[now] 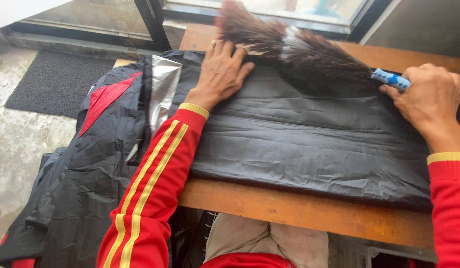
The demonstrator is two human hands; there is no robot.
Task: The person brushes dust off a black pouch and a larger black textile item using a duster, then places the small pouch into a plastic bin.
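Note:
A black raincoat-like garment (299, 134) with red panels and a silver lining lies folded flat across a wooden table (299, 211). My left hand (221, 72) rests palm down on its far edge, fingers spread. My right hand (428, 99) grips the blue-and-white handle of a brown feather duster (294, 47), whose feathers lie across the garment's far side, just right of my left hand. Both sleeves are red with yellow stripes.
The rest of the garment hangs off the table's left end toward the floor (21, 149). A dark doormat (56, 82) lies on the concrete floor at the left. A glass sliding door frame (155, 25) runs along the back.

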